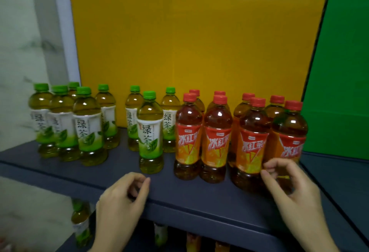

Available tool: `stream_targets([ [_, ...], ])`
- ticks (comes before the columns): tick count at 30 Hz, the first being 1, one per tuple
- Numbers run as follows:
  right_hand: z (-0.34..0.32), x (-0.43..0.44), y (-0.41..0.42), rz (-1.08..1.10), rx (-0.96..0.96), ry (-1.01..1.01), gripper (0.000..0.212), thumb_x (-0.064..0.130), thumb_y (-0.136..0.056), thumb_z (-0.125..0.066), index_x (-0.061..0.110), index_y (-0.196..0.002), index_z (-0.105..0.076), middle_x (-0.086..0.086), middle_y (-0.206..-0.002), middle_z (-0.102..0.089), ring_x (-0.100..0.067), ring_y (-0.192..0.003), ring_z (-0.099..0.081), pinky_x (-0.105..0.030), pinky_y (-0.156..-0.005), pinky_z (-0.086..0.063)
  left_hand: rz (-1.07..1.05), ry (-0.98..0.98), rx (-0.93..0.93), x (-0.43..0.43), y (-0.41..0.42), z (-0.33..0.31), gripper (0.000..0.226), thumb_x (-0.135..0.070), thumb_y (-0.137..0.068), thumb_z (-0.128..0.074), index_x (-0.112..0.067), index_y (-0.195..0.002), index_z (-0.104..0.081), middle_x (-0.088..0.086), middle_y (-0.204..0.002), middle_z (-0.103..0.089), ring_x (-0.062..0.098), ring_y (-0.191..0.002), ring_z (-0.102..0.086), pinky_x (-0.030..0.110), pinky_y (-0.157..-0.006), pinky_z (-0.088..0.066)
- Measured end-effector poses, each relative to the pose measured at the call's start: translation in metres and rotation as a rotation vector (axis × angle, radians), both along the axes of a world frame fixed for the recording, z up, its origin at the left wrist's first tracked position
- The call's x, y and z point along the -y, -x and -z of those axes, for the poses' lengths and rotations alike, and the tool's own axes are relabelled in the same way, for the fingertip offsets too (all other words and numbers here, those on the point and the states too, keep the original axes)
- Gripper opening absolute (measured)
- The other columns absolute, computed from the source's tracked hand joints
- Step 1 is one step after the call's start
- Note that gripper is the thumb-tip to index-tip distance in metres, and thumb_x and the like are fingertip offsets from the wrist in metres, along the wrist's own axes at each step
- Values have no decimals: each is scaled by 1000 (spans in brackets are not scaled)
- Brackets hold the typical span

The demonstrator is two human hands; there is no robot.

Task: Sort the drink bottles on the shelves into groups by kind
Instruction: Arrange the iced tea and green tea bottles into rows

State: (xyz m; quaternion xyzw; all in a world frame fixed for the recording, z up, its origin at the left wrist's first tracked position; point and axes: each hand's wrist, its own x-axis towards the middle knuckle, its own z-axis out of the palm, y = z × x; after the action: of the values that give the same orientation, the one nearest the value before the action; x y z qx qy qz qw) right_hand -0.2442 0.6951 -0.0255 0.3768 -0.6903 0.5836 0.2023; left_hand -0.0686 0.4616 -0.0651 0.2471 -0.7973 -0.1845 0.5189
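On the dark blue shelf [119, 164] stand several green tea bottles [87, 126] with green caps on the left and middle, one of them [150, 132] further forward. Several red-capped iced tea bottles [216, 138] with orange-red labels fill the right side. My left hand [121, 205] hovers at the shelf's front edge, fingers loosely curled, holding nothing. My right hand [291, 189] is in front of the rightmost iced tea bottle [290, 132], fingers curled close to its base; contact is unclear.
A yellow panel [189, 42] backs the shelf, with a green panel [343, 72] at the right and a marble wall [20, 52] at the left. Below the shelf, more bottles [80, 223] stand on a lower level, partly hidden.
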Motion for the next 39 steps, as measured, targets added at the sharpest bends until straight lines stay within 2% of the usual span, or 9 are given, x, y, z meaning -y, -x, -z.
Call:
stream_targets([
  [7, -2, 96, -56, -227, -6, -134, 24, 4, -84, -64, 28, -89, -65, 12, -93, -65, -4, -87, -63, -11, -71, -47, 66, -48, -4, 79, -28, -8, 13, -15, -78, -72, -23, -78, -62, -9, -61, -59, 6, -68, -57, 8, -57, -42],
  [14, 0, 198, -81, -161, 10, -66, 39, 11, -89, -56, 25, -125, -49, 13, -125, -52, 7, -117, -48, -9, -95, -40, 407, -78, 49, 147, -14, -23, 27, -21, -80, -69, -25, -104, -57, -12, -93, -61, 8, -83, -59, 28, -74, -54],
  [18, -1, 234, -85, -87, 101, -50, 48, 11, -93, -49, 24, -137, -35, 12, -133, -42, 1, -123, -43, -21, -104, -37, 575, -114, 186, 150, 17, -30, 62, -34, -74, -75, -17, -127, -48, -9, -114, -56, 7, -98, -55, 22, -86, -50],
  [22, -7, 246, -81, 15, 128, -40, 44, 14, -97, -43, 20, -139, -36, 12, -132, -43, 0, -123, -40, -2, -95, -32, 753, -261, 261, 138, 49, -35, 86, -49, -56, -75, -16, -129, -42, -5, -125, -56, 12, -113, -54, 32, -96, -47],
  [24, -7, 249, -77, 3, 152, -40, 42, 16, -97, -41, 21, -139, -37, 12, -134, -44, 1, -124, -40, -3, -97, -31, 759, -324, 211, 132, 62, -35, 84, -52, -51, -68, -11, -121, -46, 2, -120, -61, 17, -111, -58, 37, -92, -49],
  [27, -5, 254, -70, -33, 211, -16, 41, 16, -99, -38, 20, -140, -37, 8, -139, -44, -2, -129, -38, -21, -108, -31, 708, -363, 130, 129, 71, -35, 72, -28, -63, -80, -6, -117, -39, 8, -118, -60, 23, -109, -59, 29, -84, -48],
  [29, -6, 260, -64, -4, 251, -26, 42, 15, -100, -36, 18, -141, -34, 5, -140, -42, -1, -127, -35, -20, -106, -29, 677, -375, 90, 137, 73, -34, 70, -17, -69, -80, -4, -119, -34, 9, -121, -58, 22, -110, -58, 23, -81, -45],
  [35, -10, 286, -38, 133, 271, -124, 60, 1, -93, -44, 7, -146, -18, -8, -148, -31, -17, -137, -27, -20, -106, -19, 610, -387, 81, 159, 86, -38, 69, -14, -72, -78, -2, -122, -33, 12, -128, -54, 22, -117, -52, 17, -83, -39],
  [39, -5, 301, -15, 207, 347, -184, 71, 6, -86, -56, 4, -145, -16, -13, -148, -31, -25, -138, -28, -39, -114, -25, 592, -377, 95, 163, 95, -35, 65, -16, -72, -78, -2, -121, -38, 12, -128, -55, 24, -118, -52, 19, -85, -38],
])
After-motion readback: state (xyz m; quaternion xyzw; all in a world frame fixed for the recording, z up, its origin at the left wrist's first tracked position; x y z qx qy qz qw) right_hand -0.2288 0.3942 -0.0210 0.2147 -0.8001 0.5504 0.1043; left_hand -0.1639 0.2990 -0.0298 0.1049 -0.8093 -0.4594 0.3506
